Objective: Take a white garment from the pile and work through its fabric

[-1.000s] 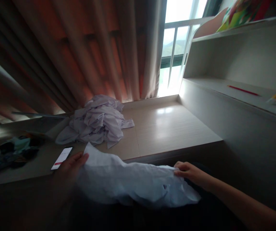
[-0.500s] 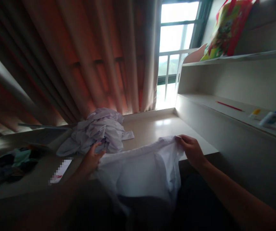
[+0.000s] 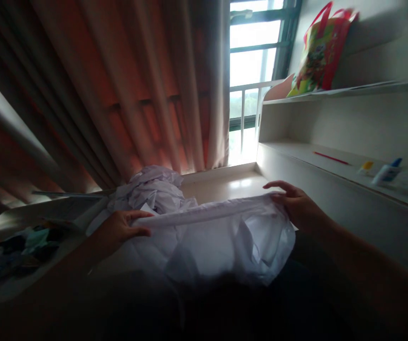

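Note:
A white garment [image 3: 218,239] is stretched between my two hands above the desk [image 3: 232,182], its top hem pulled taut and the rest hanging towards my lap. My left hand [image 3: 120,227] pinches the hem's left end between thumb and fingers. My right hand [image 3: 294,203] grips the right end, its fingers curled over the cloth. Behind the garment, a crumpled heap of white clothes [image 3: 150,187] lies on the desk near the curtain.
An orange-brown curtain [image 3: 118,90] hangs behind the desk, beside a window with a white railing [image 3: 248,99]. White shelves [image 3: 335,156] on the right hold a red pencil [image 3: 330,157], small bottles [image 3: 385,173] and a colourful bag [image 3: 317,49]. Dark clothes [image 3: 15,248] lie at the far left.
Both hands have lifted the white garment from my lap and spread its hem wide above the desk. The camera has tilted up, and the phone on the desk is now hidden.

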Demonstrator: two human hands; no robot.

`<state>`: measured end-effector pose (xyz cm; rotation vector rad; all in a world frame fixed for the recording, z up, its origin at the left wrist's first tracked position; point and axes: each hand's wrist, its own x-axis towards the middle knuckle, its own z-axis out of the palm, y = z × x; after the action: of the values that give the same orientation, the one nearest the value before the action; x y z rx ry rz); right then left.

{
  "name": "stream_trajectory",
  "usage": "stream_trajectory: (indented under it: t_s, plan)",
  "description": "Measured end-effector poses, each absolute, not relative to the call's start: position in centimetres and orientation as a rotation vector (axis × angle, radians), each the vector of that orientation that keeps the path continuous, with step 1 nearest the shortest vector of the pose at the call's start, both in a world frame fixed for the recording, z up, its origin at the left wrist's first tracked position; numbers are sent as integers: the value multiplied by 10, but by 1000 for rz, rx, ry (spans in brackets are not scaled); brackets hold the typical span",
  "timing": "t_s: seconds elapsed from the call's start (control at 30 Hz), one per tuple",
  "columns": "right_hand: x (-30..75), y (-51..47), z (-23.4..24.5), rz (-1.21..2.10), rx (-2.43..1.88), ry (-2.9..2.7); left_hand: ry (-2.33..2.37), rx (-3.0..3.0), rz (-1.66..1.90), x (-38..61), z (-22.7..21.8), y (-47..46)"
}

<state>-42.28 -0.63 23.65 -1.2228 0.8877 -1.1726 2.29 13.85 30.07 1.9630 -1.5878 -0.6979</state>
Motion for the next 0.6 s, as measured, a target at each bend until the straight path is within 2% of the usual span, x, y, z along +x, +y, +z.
stream_trajectory:
  t_s: [0.27, 0.43, 0.6]
  plan:
    - [-434, 2, 261, -850, -1650, 869, -1916, 1990, -326, 14, 320, 154]
    - [-436, 7, 275, -952, -2197, 1052, -1892, 2017, -83, 15, 344, 168]
    - [-418, 20, 268, -1055, -2396, 916, -1848, 2036, 27, 4, 353, 182]
